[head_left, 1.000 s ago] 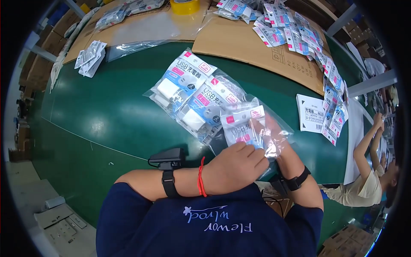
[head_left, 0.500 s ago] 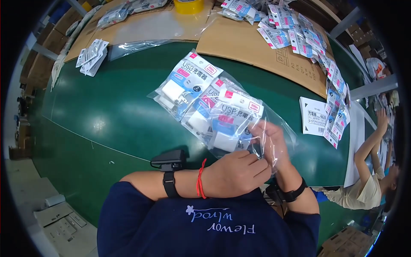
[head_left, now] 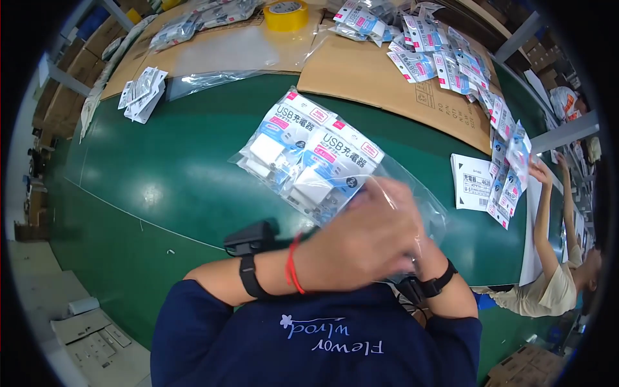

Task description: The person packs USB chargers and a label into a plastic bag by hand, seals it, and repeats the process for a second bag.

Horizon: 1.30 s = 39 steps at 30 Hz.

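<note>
A clear plastic bag (head_left: 412, 187) lies slantwise on the green table, with several carded USB chargers (head_left: 322, 164) side by side inside it. Their white cards and white plugs show through the film. My right hand (head_left: 394, 192) grips the bag at its near right end, its fingers partly covered by film and by my other hand. Crossing in front of it, my left hand (head_left: 361, 242) is smeared by motion, and its fingers cannot be made out. A red cord circles the left wrist.
Flattened cardboard (head_left: 380, 84) spans the far side, bearing a roll of yellow tape (head_left: 285, 16) and a heap of carded chargers (head_left: 438, 58). White cards (head_left: 143, 93) lie far left, printed sheets (head_left: 471, 184) at right. A co-worker's hand (head_left: 540, 171) reaches to the right-hand packs.
The nearer charger packs have slid deeper into the bag, settling beside the others. My left hand has moved across my right hand. The co-worker's hand has come to the packs at right.
</note>
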### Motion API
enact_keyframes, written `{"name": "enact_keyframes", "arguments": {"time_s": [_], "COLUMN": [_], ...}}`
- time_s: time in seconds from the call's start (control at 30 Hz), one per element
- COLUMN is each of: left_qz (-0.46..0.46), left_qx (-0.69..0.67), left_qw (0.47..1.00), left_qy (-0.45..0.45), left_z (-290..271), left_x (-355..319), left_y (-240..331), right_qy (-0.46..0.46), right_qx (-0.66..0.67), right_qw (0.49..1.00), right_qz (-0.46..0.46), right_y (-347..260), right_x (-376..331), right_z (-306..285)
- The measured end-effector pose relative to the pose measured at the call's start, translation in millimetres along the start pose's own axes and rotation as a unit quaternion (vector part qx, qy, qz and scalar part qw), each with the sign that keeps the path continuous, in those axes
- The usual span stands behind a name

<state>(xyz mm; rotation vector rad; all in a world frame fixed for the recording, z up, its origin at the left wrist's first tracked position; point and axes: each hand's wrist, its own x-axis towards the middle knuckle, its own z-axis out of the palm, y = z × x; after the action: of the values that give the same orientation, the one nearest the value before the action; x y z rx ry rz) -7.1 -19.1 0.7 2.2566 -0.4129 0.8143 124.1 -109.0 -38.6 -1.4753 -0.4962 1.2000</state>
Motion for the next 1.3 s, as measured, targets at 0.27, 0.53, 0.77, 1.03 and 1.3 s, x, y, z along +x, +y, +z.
{"name": "enact_keyframes", "arguments": {"time_s": [0.27,0.53,0.77,1.03,1.3], "left_qz": [-0.17,-0.152,-0.163,-0.148,-0.156], "left_qx": [0.285,0.317,0.316,0.326,0.139], "left_qw": [0.935,0.929,0.921,0.917,0.974], "left_qy": [-0.123,-0.117,-0.16,-0.175,-0.086], "left_z": [-43.1,-31.5,-31.8,-40.8,-41.1], "left_x": [-14.3,15.1,-1.2,-1.7,1.1], "left_y": [-43.9,-34.8,-58.8,-60.0,-57.7], "right_qy": [-0.032,-0.293,0.308,0.276,0.378], "right_qx": [-0.215,-0.054,-0.39,-0.635,-0.159], "right_qw": [0.976,0.867,0.855,0.678,0.884], "right_qz": [-0.016,-0.399,-0.146,-0.247,-0.223], "right_y": [-47.0,-76.9,-28.6,13.3,-12.4], "right_x": [-100.0,-134.5,-85.1,-70.2,-76.7], "right_z": [-62.8,-22.5,-132.6,-160.1,-158.2]}}
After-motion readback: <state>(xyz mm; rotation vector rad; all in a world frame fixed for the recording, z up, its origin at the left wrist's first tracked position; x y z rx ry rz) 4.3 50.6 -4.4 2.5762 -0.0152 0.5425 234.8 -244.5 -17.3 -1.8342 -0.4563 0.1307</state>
